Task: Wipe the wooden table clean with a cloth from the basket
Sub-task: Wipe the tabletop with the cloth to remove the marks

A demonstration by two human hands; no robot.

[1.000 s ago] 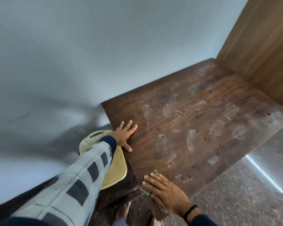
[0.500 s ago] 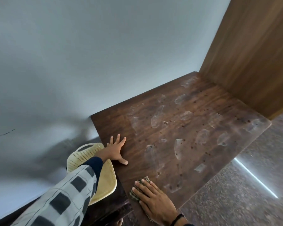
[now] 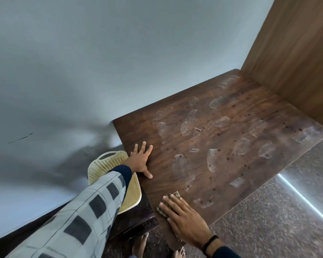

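I log 1 striped cloth (image 3: 160, 210) at the near corner of the wooden table (image 3: 222, 146), pressed under my flat, straight-fingered right hand (image 3: 185, 218) for wiping; left hand (image 3: 141, 161), fingers spread, braces the top beside the basket (image 3: 108, 162).

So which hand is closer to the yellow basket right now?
Left. The left hand lies flat on the table right beside the basket; the right hand presses the cloth at the table's near edge, farther off.

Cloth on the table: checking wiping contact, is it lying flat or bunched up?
Flat, as far as shows: the cloth lies pressed on the wooden table under the right hand, fingers straight; most is hidden.
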